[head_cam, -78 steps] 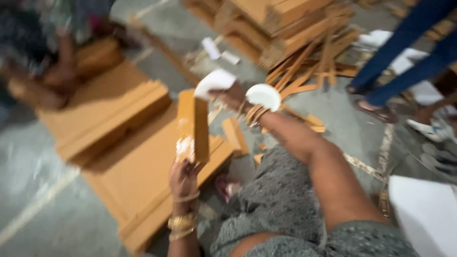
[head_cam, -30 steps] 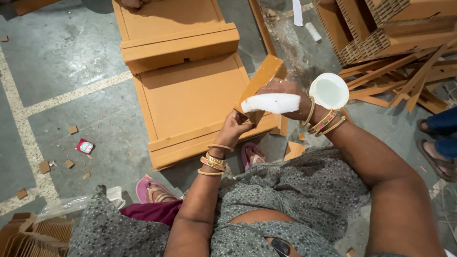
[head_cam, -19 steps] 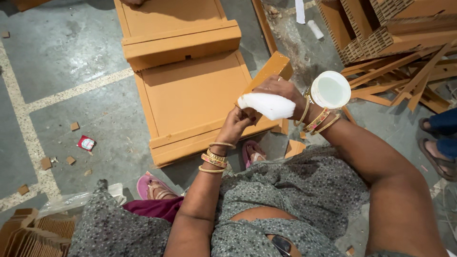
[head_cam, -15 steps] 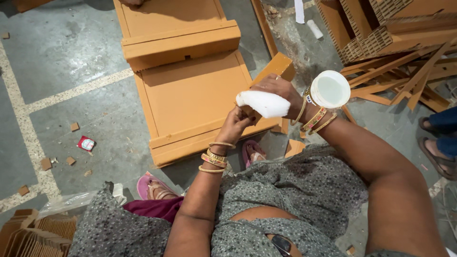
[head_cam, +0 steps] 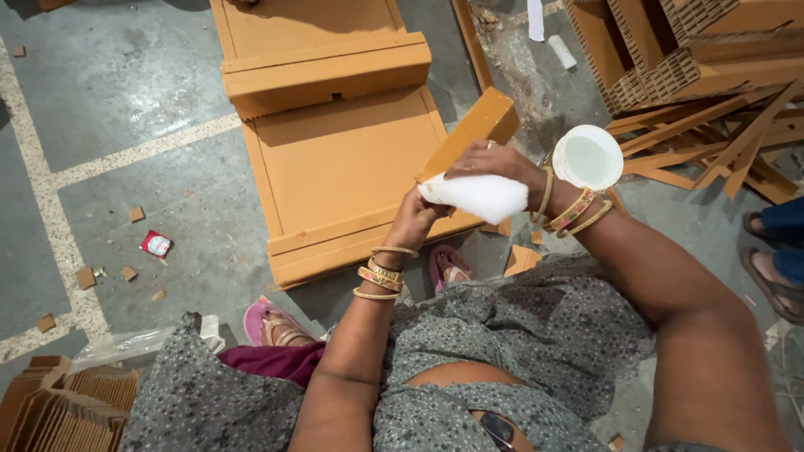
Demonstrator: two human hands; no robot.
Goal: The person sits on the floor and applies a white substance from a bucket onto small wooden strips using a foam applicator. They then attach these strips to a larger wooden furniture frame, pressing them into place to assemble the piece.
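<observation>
She sits on the concrete floor (head_cam: 126, 109) with both hands raised over her lap. The left hand (head_cam: 414, 222) is clenched round the lower end of a brown cardboard block (head_cam: 469, 134), which tilts up and away toward one o'clock. The right hand (head_cam: 494, 163) grips a white foam pad (head_cam: 477, 197) and presses it against the block's near end — fingers curled over the top of the pad, just above the left hand's knuckles. Gold bangles sit on both wrists.

Just beside the right wrist, at about two o'clock from the hands, stands a white round cup (head_cam: 588, 156), seen from above; what it rests on is hidden by the arm.

Beyond the hands, at eleven o'clock, a flat cardboard tray (head_cam: 343, 167) lies on the floor, with a second tray (head_cam: 318, 42) of the same kind touching its far edge at twelve. A heap of cardboard strips and honeycomb pieces (head_cam: 703, 92) fills the two o'clock corner. Small cardboard scraps (head_cam: 84, 276) and a red wrapper (head_cam: 157, 243) lie well apart at nine o'clock. A pink sandal (head_cam: 272, 322) shows below the left forearm — and another person's sandalled foot (head_cam: 775, 280) stands at three o'clock.
</observation>
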